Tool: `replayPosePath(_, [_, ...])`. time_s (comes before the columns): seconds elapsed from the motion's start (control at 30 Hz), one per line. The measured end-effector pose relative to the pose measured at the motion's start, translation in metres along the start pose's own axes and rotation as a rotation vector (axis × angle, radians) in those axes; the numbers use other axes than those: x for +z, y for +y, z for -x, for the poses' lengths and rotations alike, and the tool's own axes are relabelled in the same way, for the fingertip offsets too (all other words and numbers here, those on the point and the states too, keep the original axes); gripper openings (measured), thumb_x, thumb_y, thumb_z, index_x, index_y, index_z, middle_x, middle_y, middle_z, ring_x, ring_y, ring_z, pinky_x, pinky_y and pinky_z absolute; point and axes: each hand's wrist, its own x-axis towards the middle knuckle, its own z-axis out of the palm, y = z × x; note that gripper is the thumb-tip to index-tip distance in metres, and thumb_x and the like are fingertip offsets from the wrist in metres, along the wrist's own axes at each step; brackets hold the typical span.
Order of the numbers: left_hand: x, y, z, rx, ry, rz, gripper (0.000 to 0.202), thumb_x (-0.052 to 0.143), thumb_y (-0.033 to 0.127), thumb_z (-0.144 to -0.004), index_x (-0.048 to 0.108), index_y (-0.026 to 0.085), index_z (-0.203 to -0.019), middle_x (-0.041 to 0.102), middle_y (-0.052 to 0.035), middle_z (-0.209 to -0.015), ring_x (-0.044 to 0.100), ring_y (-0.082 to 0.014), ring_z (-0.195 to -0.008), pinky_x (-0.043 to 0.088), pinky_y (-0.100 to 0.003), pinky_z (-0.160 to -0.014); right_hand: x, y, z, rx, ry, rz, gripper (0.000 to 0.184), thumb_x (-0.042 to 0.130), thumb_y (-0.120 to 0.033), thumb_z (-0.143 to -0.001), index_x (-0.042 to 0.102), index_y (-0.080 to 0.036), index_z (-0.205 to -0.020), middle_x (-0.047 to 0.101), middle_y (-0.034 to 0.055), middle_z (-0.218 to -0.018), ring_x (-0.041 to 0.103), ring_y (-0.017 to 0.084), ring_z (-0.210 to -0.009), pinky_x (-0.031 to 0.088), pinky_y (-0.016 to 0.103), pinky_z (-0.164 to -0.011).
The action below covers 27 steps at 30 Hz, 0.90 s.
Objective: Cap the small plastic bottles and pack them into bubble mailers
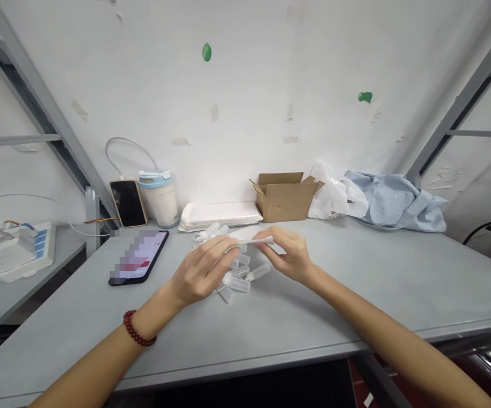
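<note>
1. Surroundings, clock taken from thin white pc (248, 234): open cardboard box (286, 203) approx. 1-2 o'clock; white plastic bag (334, 195) at 2; lt. blue cloth (390, 198) at 2-3; stacked white trays (220, 212) at 10-11; lidded cup (163, 201) at 10; upright phone (128, 204) at 9-10; flat phone (152, 260) at 9.
2. Obstruction: small translucent bottles (240, 284) heaped at 6, partly hidden by L hand (200, 269).
3. Pc appearance: flat, seen nr. edge-on; markings n/a, can't tell.
4. Location: above table (296, 323), betw. hands.
5. Grip: L fingers/thumb pinched on its 9 o'clock end; R hand (286, 252) likewise at 3.
</note>
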Motion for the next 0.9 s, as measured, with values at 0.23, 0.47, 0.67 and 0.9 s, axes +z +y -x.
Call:
replayPosePath(0.23, [0.005,-0.002,-0.004,-0.041,-0.166,0.016,0.04,0.058,0.009,-0.08,0.048,0.004,-0.119,0.057,-0.0207,-0.117,0.048,-0.0291,-0.118,0.048,-0.043,-0.094,0.007,-0.015,0.004,-0.051,-0.009,0.108,0.025,0.056,-0.022,-0.085,0.05,-0.017,-0.061,0.053,0.0001,-0.055,0.046,0.01,-0.052,0.037,0.022,-0.049])
replayPosePath(0.47, [0.007,0.002,-0.002,-0.11,-0.136,0.098,0.024,0.05,0.004,-0.082,0.057,0.01,-0.105,0.068,-0.0125,-0.091,0.059,-0.0242,-0.1,0.054,-0.038,-0.082,0.009,-0.016,0.006,-0.256,0.157,0.182,0.016,0.064,-0.021,-0.079,0.048,-0.02,-0.079,0.054,-0.0023,-0.059,0.052,0.01,-0.053,0.041,0.022,-0.048])
replayPosePath(0.67, [0.011,0.004,0.003,-0.116,-0.109,0.133,0.026,0.045,0.003,-0.084,0.057,0.011,-0.105,0.07,-0.0117,-0.09,0.063,-0.0219,-0.098,0.054,-0.034,-0.083,0.007,-0.012,0.003,-0.35,0.056,0.16,0.024,0.053,-0.011,-0.083,0.049,-0.015,-0.107,0.062,0.013,-0.098,0.06,0.019,-0.095,0.054,0.031,-0.07])
replayPosePath(0.9, [0.014,0.01,0.002,-0.299,-0.119,0.061,0.03,0.057,0.021,-0.084,0.054,0.012,-0.112,0.07,-0.0123,-0.096,0.066,-0.0226,-0.093,0.055,-0.033,-0.081,-0.021,0.023,-0.003,-0.23,0.143,0.354,0.031,0.033,-0.002,-0.085,0.057,-0.018,-0.096,0.065,0.0073,-0.078,0.061,0.015,-0.073,0.049,0.025,-0.064])
